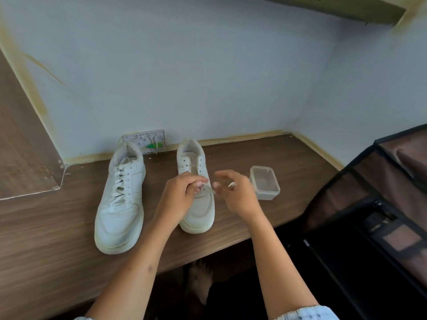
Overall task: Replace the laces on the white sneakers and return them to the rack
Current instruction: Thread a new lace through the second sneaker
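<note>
Where pale walls corner, two sneakers sit on wood-grain desk.

Count at the bench: two sneakers, one container, two hands.

White sneakers, two: one laced sneaker, one unlaced sneaker, eyelets bare. Clear plastic container, one, no lid on it. Wall socket plate, one. Hands, two: left hand, right hand. Dark fabric rack, one, at the right edge.
</note>
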